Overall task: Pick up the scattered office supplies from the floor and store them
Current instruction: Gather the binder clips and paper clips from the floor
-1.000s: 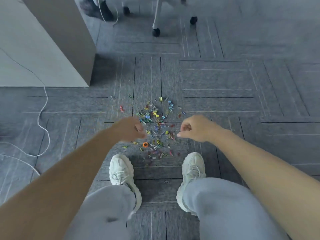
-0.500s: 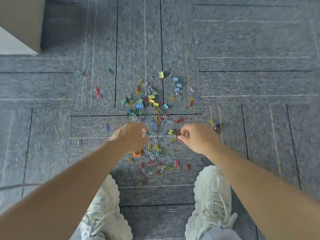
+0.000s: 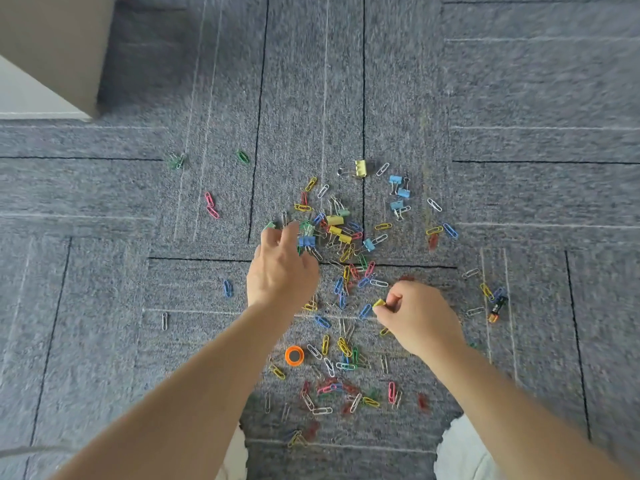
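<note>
Several coloured paper clips (image 3: 346, 348) and small binder clips (image 3: 335, 220) lie scattered on the grey carpet (image 3: 519, 98). My left hand (image 3: 280, 271) reaches over the pile, fingers spread, its fingertips at a green clip (image 3: 270, 225) and a blue binder clip (image 3: 306, 241). My right hand (image 3: 417, 318) is curled, with thumb and fingers pinching a small yellow binder clip (image 3: 379, 303). An orange round magnet (image 3: 294, 355) lies between my forearms. A small battery (image 3: 497, 308) rests at the right edge of the scatter.
A beige cabinet corner (image 3: 52, 46) stands at the upper left. My white shoes (image 3: 464, 452) show at the bottom, either side of the lower clips. Stray clips (image 3: 211, 206) lie out to the left. Carpet stretches beyond the pile on all sides.
The view has dropped closer to the floor. My left hand has opened and moved forward onto the binder clips. My right hand has taken hold of a yellow binder clip.
</note>
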